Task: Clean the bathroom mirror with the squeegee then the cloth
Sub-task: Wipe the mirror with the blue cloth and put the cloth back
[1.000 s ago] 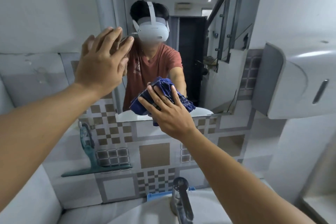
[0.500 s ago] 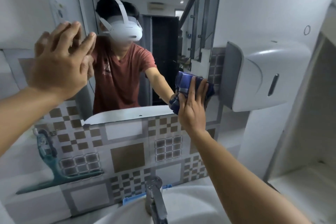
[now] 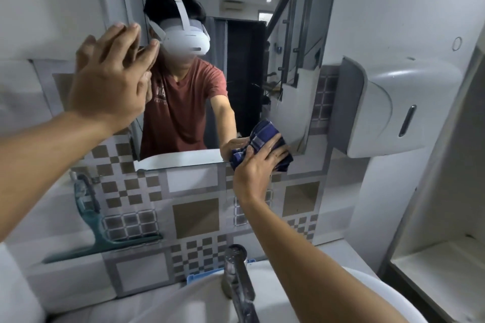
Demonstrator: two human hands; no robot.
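Observation:
The bathroom mirror (image 3: 244, 65) hangs on the tiled wall above the sink. My right hand (image 3: 258, 165) presses a bunched blue checked cloth (image 3: 261, 136) against the mirror's lower right corner, fingers spread over it. My left hand (image 3: 110, 81) lies flat with straight fingers against the mirror's left edge. The teal squeegee (image 3: 97, 228) leans against the tiled wall at the lower left, blade down, untouched by either hand.
A chrome tap (image 3: 238, 278) rises from the white sink (image 3: 367, 294) right below my right forearm. A white paper dispenser (image 3: 399, 105) juts from the wall just right of the mirror. A recessed white shelf (image 3: 441, 257) sits at the far right.
My right hand has swept the cloth from the mirror's lower middle to its right edge, then down into the lower right corner. My left hand has stayed against the left edge.

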